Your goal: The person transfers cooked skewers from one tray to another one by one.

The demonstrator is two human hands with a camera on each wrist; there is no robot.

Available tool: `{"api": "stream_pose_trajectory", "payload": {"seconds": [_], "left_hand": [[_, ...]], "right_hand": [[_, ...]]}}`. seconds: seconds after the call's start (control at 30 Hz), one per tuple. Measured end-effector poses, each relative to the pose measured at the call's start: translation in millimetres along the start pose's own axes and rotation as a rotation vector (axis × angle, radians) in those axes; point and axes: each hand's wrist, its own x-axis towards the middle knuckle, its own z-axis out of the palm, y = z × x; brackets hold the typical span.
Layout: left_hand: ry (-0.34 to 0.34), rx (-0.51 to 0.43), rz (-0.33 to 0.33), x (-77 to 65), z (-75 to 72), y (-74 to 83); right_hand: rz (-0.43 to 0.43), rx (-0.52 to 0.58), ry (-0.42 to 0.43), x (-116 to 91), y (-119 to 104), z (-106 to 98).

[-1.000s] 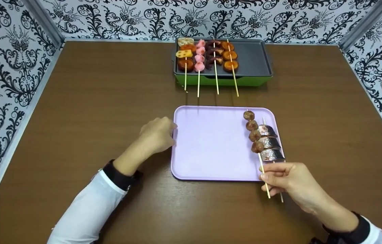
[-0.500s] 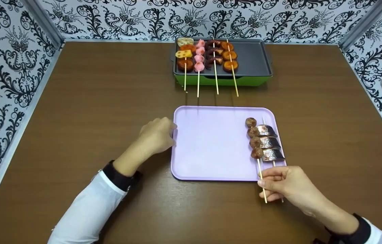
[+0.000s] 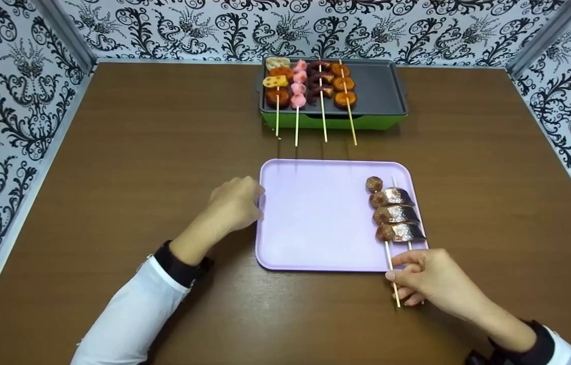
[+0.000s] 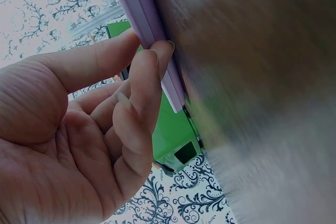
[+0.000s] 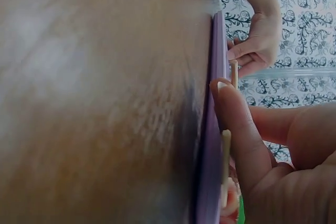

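Note:
The lilac tray lies on the table. My left hand pinches its left rim between thumb and curled fingers, as the left wrist view shows at the tray edge. Toward the tray's right side, my right hand holds the stick of a meatball skewer between thumb and fingers. Right beside the meatballs lies a skewer of silvery fish pieces, its stick partly hidden by the right hand. Two stick ends jut past the tray edge in the right wrist view, the meatball stick by the fingertip.
Behind the tray stands a green tabletop grill with a dark plate. Several skewers lie on its left and middle, their sticks overhanging the front. Patterned panels border the brown table at the back and sides.
My right hand has brought the meatball skewer slightly toward me and down against the fish skewer. The left hand has stayed at the tray's rim.

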Motion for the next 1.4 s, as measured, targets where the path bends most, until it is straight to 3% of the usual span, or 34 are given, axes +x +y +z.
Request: {"api": "stream_pose_trajectory", "payload": {"seconds": [0.17,0.27,0.37,0.53,0.63,0.73,0.9,1.1,1.27,1.4], "left_hand": [[-0.016,-0.016,-0.010,-0.6,-0.3,0.6],[-0.019,-0.027,-0.011,-1.0,-0.3,0.7],[-0.009,-0.022,-0.005,-1.0,-0.3,0.4],[0.001,-0.020,-0.003,-1.1,-0.5,0.2],[-0.003,-0.023,-0.007,-1.2,-0.4,0.1],[-0.002,-0.021,-0.011,-1.5,-0.4,0.4],[0.003,-0.017,-0.010,-1.9,-0.8,0.8],[-0.006,-0.022,-0.012,-1.7,-1.3,0.3],[-0.003,-0.013,0.007,-1.8,-0.5,-0.6],[0.007,0.000,0.016,-1.2,0.5,-0.1]], "right_hand": [[-0.045,-0.115,0.084,-3.3,-5.5,0.4],[-0.118,-0.197,0.163,-6.0,-9.4,-1.9],[-0.268,-0.303,0.267,-5.5,-12.3,-5.1],[-0.633,-0.575,0.497,5.1,-14.1,-10.6],[-0.748,-0.678,0.587,12.1,-15.8,-13.7],[-0.796,-0.720,0.616,18.2,-17.8,-16.1],[-0.825,-0.783,0.617,29.9,-24.5,-19.8],[-0.800,-0.854,0.532,52.0,-43.1,-26.7],[-0.641,-0.841,0.473,72.5,-61.8,-31.3],[-0.565,-0.821,0.441,86.9,-74.9,-33.2]]}}
